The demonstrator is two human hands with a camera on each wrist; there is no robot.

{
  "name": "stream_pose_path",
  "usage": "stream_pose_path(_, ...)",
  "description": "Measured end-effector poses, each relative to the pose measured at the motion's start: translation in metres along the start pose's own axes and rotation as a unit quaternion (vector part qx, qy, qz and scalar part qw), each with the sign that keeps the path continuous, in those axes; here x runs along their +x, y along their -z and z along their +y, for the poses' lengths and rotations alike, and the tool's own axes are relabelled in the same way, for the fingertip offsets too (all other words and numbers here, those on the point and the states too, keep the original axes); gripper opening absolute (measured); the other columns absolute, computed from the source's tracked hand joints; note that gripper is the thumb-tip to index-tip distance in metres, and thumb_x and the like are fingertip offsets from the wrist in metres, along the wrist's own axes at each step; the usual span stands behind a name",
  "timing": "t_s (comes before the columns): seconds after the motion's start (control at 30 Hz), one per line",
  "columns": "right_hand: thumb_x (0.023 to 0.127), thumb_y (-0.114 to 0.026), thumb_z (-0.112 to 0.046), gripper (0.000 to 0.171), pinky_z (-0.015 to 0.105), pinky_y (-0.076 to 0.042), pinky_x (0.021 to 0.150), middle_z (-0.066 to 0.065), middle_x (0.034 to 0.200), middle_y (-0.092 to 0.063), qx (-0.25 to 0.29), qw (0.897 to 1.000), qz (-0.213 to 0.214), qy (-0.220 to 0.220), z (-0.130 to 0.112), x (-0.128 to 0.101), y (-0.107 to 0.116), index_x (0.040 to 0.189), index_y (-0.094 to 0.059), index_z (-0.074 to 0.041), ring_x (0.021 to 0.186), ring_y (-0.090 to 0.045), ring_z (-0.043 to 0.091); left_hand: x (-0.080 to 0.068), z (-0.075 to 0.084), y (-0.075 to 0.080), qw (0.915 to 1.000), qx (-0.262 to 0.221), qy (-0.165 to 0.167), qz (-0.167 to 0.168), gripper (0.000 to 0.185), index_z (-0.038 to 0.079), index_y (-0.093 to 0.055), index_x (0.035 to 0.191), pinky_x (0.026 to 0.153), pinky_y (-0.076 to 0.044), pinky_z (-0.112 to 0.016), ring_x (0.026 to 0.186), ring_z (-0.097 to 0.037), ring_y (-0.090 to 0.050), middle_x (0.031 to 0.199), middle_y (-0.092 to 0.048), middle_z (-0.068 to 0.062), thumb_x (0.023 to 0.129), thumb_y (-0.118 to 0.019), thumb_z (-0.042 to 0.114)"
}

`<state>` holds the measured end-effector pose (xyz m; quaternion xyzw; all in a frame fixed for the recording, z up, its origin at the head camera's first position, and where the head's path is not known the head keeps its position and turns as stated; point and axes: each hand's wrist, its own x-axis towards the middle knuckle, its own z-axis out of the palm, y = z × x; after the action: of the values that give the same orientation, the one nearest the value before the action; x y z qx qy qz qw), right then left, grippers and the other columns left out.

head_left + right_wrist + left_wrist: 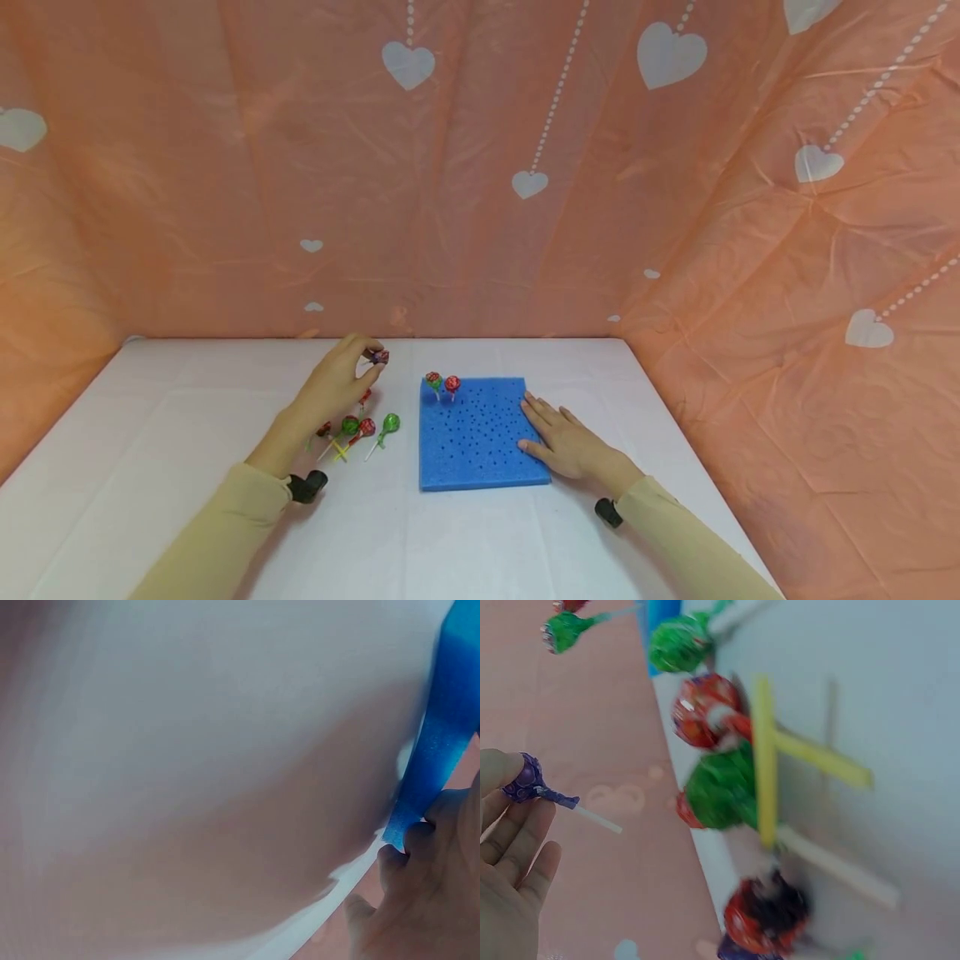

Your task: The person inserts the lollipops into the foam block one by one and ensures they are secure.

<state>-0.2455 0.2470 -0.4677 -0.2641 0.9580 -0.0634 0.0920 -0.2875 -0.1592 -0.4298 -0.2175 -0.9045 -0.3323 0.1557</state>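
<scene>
My left hand (340, 382) pinches a purple-wrapped lollipop (529, 780) by its candy head, above the table left of the foam block. In the left wrist view its white stick points away from the fingers. Under that hand lie several loose lollipops, among them a green one (390, 422) and a red one (366, 427). The blue foam block (480, 433) has many small holes. Two lollipops, one red and green (433, 380) and one red (452, 384), stand upright at its far left corner. My right hand (566, 437) rests with extended fingers on the block's right edge.
A white cloth covers the table (480, 550). Behind it and at the sides hangs an orange curtain (450, 250) printed with white hearts. Yellow sticks (765, 761) cross among the loose lollipops.
</scene>
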Motion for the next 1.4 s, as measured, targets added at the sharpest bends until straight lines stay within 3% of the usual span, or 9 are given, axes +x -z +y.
stream_pose_path(0.3, 0.109, -0.041, -0.053, 0.078, 0.059, -0.016, 0.126, 0.013, 0.174, -0.012, 0.003, 1.000, 0.003, -0.004, -0.002, -0.002, 0.001, 0.166, -0.018, -0.005, 0.158, -0.019, 0.037, 0.002, 0.014, -0.007, 0.9980, -0.045, -0.020, 0.041, 0.030, -0.001, -0.064, 0.127, 0.094, -0.054, -0.053, 0.107, -0.033, -0.065, 0.119, -0.062, -0.016, 0.099, -0.070, 0.009)
stream_pose_path(0.57, 0.110, -0.041, -0.053, 0.077, 0.059, -0.016, 0.126, 0.012, 0.174, -0.010, 0.005, 1.000, 0.001, -0.003, -0.001, -0.001, 0.000, 0.166, -0.017, -0.005, 0.158, -0.018, 0.036, 0.002, 0.028, -0.017, 0.9922, -0.110, -0.008, 0.057, 0.028, -0.002, -0.064, 0.127, 0.092, -0.056, -0.052, 0.102, -0.032, -0.066, 0.114, -0.062, -0.015, 0.101, -0.067, 0.007)
stream_pose_path(0.77, 0.109, -0.041, -0.054, 0.078, 0.059, -0.016, 0.126, 0.012, 0.174, -0.011, 0.000, 1.000, 0.000, -0.006, 0.000, -0.001, -0.001, 0.166, -0.018, -0.005, 0.158, -0.018, 0.036, 0.003, 0.038, -0.027, 0.9891, -0.137, -0.002, 0.053, 0.026, -0.001, -0.063, 0.126, 0.093, -0.056, -0.050, 0.102, -0.027, -0.064, 0.112, -0.061, -0.011, 0.102, -0.066, 0.010)
stream_pose_path(1.03, 0.109, -0.041, -0.054, 0.078, 0.058, -0.015, 0.127, 0.011, 0.174, -0.009, 0.000, 1.000, -0.005, -0.012, 0.000, -0.001, -0.001, 0.166, -0.017, -0.006, 0.158, -0.017, 0.035, 0.007, 0.052, -0.037, 0.9846, -0.170, 0.019, 0.037, 0.026, 0.003, -0.063, 0.127, 0.097, -0.051, -0.059, 0.113, -0.030, -0.061, 0.118, -0.063, -0.011, 0.103, -0.065, 0.015)
stream_pose_path(1.4, 0.109, -0.041, -0.055, 0.079, 0.058, -0.017, 0.126, 0.011, 0.174, -0.010, 0.000, 1.000, -0.002, -0.009, 0.001, -0.001, -0.001, 0.166, -0.017, -0.007, 0.158, -0.018, 0.035, 0.020, 0.065, -0.053, 0.9839, -0.176, 0.003, 0.030, 0.025, 0.006, -0.067, 0.124, 0.100, -0.052, -0.060, 0.116, -0.031, -0.062, 0.117, -0.066, -0.010, 0.102, -0.068, 0.018)
